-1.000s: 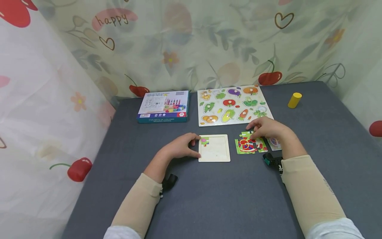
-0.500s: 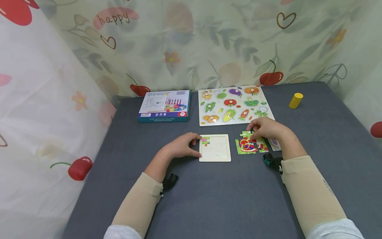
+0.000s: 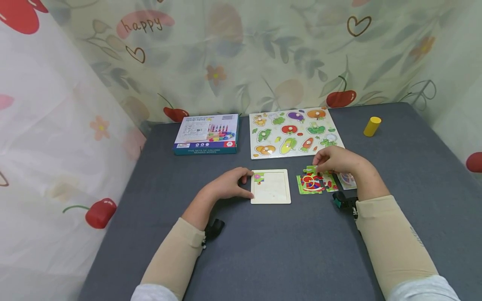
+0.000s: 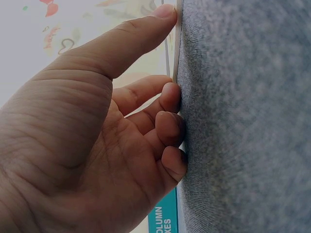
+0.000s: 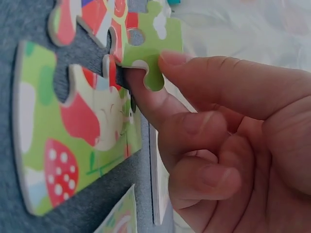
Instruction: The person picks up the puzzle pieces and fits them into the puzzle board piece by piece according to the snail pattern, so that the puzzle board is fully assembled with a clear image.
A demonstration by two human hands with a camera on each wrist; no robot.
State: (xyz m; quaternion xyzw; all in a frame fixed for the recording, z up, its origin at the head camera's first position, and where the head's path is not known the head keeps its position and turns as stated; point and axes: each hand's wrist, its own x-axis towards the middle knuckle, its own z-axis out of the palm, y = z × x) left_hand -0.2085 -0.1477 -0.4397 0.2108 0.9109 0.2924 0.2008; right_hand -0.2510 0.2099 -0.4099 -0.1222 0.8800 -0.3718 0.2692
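My left hand (image 3: 228,184) rests at the left edge of a pale square puzzle tray (image 3: 275,190), thumb and index fingertips touching it near the two corners. One green puzzle piece with a pink flower (image 3: 259,177) lies in the tray's far left corner. To the right, my right hand (image 3: 337,160) pinches a green jigsaw piece (image 5: 154,33) between thumb and index finger, as the right wrist view shows; that piece looks tilted up. Beside it on the table lie a red and green piece (image 3: 310,184) and another piece with a spotted mushroom (image 5: 77,136), partly overlapping.
Behind the tray lies a vegetable peg board (image 3: 278,138). A flat box (image 3: 206,134) sits at the back left, and a yellow cylinder (image 3: 372,126) at the back right. Another printed item (image 3: 346,180) is partly hidden under the right wrist. Patterned cloth surrounds the dark table (image 3: 256,255).
My right hand has shifted slightly right and back, its fingertips drawn in a little at the green jigsaw piece. The left hand and the tray stay put.
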